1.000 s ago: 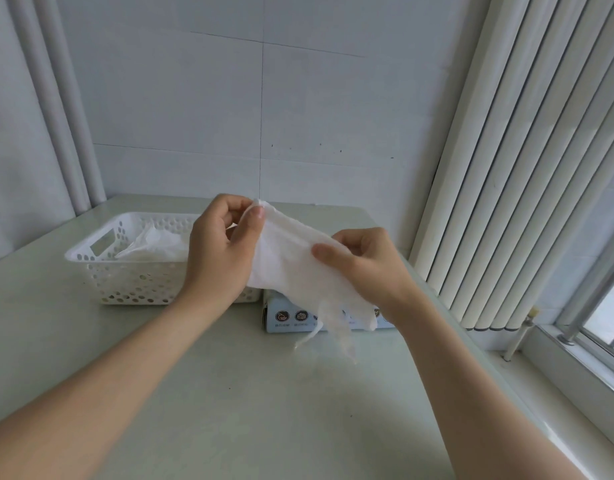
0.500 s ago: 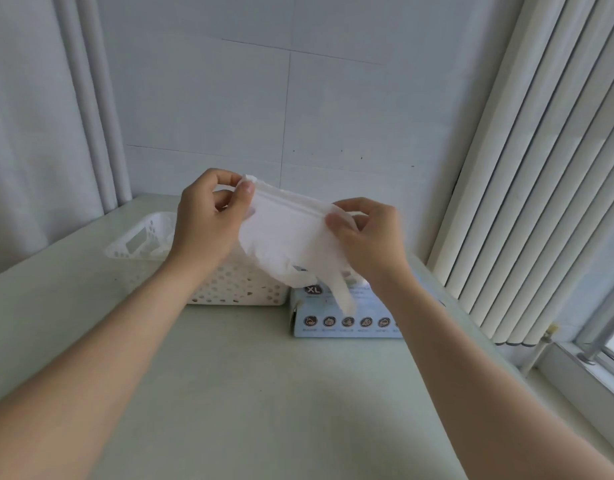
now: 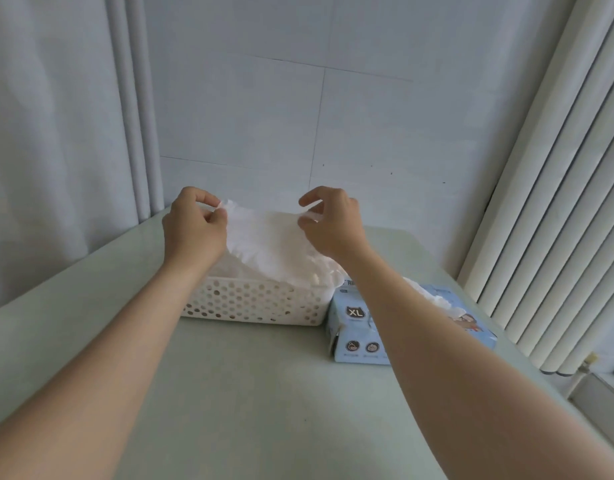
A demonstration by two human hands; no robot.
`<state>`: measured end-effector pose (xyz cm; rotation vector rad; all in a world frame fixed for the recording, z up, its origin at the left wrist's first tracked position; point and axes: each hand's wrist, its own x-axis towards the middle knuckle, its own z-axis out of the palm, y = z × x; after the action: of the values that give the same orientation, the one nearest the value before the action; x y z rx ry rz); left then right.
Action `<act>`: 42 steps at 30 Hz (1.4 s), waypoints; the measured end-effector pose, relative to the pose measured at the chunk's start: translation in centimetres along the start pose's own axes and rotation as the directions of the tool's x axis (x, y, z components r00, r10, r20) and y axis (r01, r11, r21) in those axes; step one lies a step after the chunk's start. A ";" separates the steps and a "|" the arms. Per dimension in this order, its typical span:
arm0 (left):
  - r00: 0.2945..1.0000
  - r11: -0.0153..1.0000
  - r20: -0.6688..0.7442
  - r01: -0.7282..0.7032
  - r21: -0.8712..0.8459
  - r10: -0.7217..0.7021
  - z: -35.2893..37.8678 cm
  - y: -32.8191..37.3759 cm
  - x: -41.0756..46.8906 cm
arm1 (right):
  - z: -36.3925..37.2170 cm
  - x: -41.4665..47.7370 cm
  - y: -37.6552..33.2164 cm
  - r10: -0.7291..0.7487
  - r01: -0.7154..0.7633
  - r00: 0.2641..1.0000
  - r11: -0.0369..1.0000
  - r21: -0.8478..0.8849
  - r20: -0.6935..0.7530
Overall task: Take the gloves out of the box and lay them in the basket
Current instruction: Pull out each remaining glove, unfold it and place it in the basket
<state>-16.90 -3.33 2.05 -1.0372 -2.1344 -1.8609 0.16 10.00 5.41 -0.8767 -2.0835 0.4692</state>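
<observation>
Fingers (image 3: 218, 216) on thin, crinkled white glove (image 3: 264, 237)

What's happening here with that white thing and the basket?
A person is emptying a box into a basket. The left hand and right hand each pinch one white glove by its edge and hold it spread over the basket. The box lies on the table, to the basket's right.

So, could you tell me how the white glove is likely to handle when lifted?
Probably floppy: the glove sags between the left hand and right hand pinching its edge. Likely very light, since fingertip pinches alone hold it up.
</observation>
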 end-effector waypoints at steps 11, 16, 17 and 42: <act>0.969 0.885 0.179 -0.232 0.404 0.173 -0.6 -0.2 0.2 | -0.1 -0.7 -1.0 -0.174 0.269 0.885 0.949 -0.168 0.432; 0.841 0.863 0.539 -0.248 0.440 -0.033 0.4 1.9 -2.4 | 0.5 -1.3 0.0 0.019 0.243 0.792 0.908 -0.343 0.611; 0.841 0.837 0.536 -0.243 0.490 -0.069 0.4 2.0 -2.7 | 0.5 -1.4 0.4 0.014 0.238 0.797 0.912 -0.336 0.604; 0.581 0.576 0.487 -0.798 0.180 0.652 9.3 3.9 -14.6 | -12.1 -11.2 9.8 0.026 -0.008 0.990 0.991 -0.133 0.137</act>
<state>-0.55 -0.78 -4.37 -1.8984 -1.6389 -0.8367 18.76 8.97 0.92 -0.9633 -2.2560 0.4153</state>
